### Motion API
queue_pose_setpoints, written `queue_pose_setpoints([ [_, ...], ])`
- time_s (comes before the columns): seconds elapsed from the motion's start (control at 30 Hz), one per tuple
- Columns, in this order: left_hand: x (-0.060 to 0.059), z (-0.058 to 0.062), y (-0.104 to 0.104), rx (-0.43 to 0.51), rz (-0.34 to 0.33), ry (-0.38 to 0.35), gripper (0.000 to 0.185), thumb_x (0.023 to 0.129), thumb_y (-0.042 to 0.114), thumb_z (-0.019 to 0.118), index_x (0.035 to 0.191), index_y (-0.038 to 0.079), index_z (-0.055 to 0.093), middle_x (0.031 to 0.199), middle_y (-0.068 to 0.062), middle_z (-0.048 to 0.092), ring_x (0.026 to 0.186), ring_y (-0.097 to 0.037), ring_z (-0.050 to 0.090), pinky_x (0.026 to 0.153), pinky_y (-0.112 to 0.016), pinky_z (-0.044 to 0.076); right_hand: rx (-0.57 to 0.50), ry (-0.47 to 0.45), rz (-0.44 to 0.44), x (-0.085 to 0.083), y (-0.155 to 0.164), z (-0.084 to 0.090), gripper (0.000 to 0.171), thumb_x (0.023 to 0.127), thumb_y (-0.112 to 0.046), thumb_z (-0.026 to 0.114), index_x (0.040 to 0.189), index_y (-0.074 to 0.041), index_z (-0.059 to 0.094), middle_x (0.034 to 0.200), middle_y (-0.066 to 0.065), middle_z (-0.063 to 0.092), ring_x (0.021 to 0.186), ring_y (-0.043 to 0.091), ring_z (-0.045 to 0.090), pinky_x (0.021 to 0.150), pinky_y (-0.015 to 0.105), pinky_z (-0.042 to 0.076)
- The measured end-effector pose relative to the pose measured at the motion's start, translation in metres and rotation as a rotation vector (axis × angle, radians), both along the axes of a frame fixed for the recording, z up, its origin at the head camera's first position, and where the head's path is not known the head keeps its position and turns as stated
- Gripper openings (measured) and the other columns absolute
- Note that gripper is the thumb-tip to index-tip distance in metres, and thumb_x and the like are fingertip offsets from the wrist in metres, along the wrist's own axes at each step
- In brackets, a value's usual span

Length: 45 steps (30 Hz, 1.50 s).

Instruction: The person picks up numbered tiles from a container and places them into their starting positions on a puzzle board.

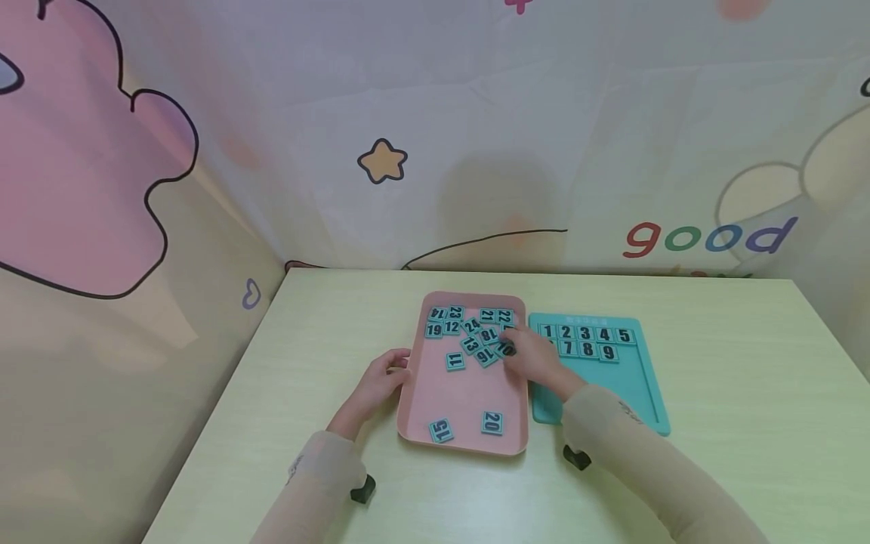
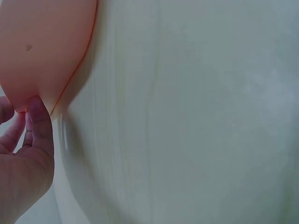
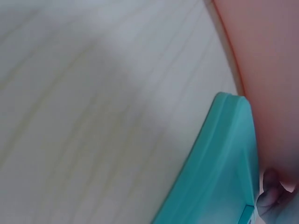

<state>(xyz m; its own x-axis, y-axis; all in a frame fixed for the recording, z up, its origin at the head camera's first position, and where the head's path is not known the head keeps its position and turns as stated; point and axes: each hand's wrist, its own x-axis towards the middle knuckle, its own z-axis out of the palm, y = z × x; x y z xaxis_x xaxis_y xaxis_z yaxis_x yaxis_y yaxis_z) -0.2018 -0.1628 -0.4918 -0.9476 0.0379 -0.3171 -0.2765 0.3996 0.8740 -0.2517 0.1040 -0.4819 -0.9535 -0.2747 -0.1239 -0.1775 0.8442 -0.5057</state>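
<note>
From the head view: mid-pick, by the look of it, among loose numbered tiles in a pink tray lying on the desk with its long axis running away from the person, short edges near and far. Right hand reaching over the tray's right rim into the tile heap, fingers curled at the tile marked 10, seemingly pinching it, though not plainly enough to call. Left hand curled round the tray's left rim, steadying it. Teal board just right of the tray, long axis likewise away from the person, tiles 1 to 9 seated in its far rows, digits upright to the wearer. Next move, as a judgement: lifting one tile clear of its overlapping neighbours and turning it upright for the slot after 9. From the left wrist view: thumb and fingers clasping the tray edge. From the right wrist view: blurred fingertips beside the board's corner; grasp not discernible.
</note>
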Motion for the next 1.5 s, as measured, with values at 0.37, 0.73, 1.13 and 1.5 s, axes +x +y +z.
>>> queue_pose_setpoints([
  [0.37, 0.0, -0.001, 0.0, -0.001, 0.004, 0.003, 0.036, 0.088, 0.013, 0.049, 0.124, 0.013, 0.047, 0.109, -0.008, 0.05, 0.095, -0.02, 0.048, 0.086, -0.03, 0.045, 0.067, 0.005, 0.0, 0.002, -0.002, 0.005, 0.046, 0.076, -0.011, 0.06, 0.122, -0.007, 0.052, 0.136, 0.016, 0.039, 0.116, 0.03, 0.046, 0.087, 0.043, 0.044],
  [0.73, -0.001, 0.0, 0.001, 0.006, 0.008, -0.002, 0.036, 0.088, 0.013, 0.049, 0.124, 0.013, 0.047, 0.109, -0.008, 0.05, 0.095, -0.02, 0.048, 0.085, -0.03, 0.045, 0.058, 0.05, -0.002, 0.002, -0.001, 0.006, 0.042, 0.074, -0.013, 0.061, 0.115, -0.007, 0.057, 0.122, 0.014, 0.052, 0.101, 0.025, 0.053, 0.08, 0.04, 0.047],
  [1.13, -0.001, 0.0, 0.0, 0.002, 0.009, 0.011, 0.036, 0.088, 0.012, 0.049, 0.124, 0.011, 0.047, 0.11, -0.01, 0.051, 0.095, -0.02, 0.048, 0.086, -0.03, 0.045, -0.07, 0.177, 0.046, 0.009, 0.027, 0.031, 0.04, 0.076, -0.015, 0.062, 0.116, -0.007, 0.058, 0.112, 0.013, 0.054, 0.092, 0.026, 0.054, 0.071, 0.037, 0.048],
  [1.5, 0.0, 0.002, 0.002, -0.002, 0.008, 0.019, 0.036, 0.087, 0.01, 0.049, 0.123, 0.01, 0.048, 0.108, -0.01, 0.051, 0.093, -0.02, 0.048, 0.082, -0.028, 0.045, -0.046, 0.222, 0.005, 0.011, 0.086, 0.027, 0.035, 0.079, -0.009, 0.059, 0.114, -0.003, 0.057, 0.111, 0.016, 0.052, 0.097, 0.031, 0.053, 0.08, 0.046, 0.046],
])
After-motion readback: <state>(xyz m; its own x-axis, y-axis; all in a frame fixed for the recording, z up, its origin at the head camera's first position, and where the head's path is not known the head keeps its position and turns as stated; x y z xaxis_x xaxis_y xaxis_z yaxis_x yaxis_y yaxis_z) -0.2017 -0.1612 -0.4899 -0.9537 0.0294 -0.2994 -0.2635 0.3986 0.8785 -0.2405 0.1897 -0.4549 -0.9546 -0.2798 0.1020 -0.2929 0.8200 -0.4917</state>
